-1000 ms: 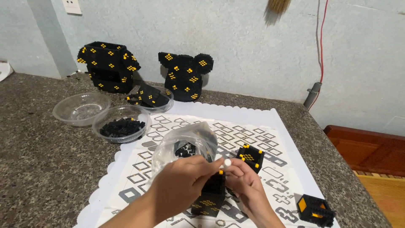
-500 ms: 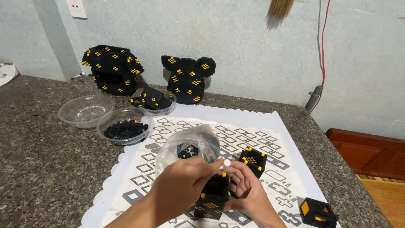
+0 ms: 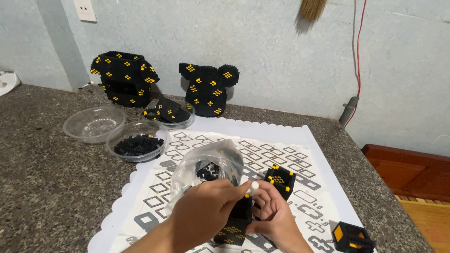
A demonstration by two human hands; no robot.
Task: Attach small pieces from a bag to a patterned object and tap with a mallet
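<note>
Both hands meet near the mat's [image 3: 323,187] front edge: the right hand [image 3: 274,215] grips a black brick block [image 3: 236,225], the left hand [image 3: 206,211] pinches a small white tool [image 3: 253,186] against its top

The desk [image 3: 42,197] is a speckled grey-brown stone slab set against a pale wall. A white mat [image 3: 300,140] with a scalloped edge and grey square patterns covers its middle and right part. On the bare stone at the left stand two clear plastic bowls, touching: the empty bowl [image 3: 93,122] and, just beside it, the bowl of small black bricks [image 3: 136,140], whose rim overlaps the mat's edge. Behind them a third bowl [image 3: 171,115] holds black and yellow pieces. At the wall stand two black and yellow brick models, the left model [image 3: 123,77] and the right model [image 3: 208,89]. On the mat lie a clear bag [image 3: 206,164], a small block [image 3: 280,180] and, near the right edge, another block [image 3: 351,236].
</note>
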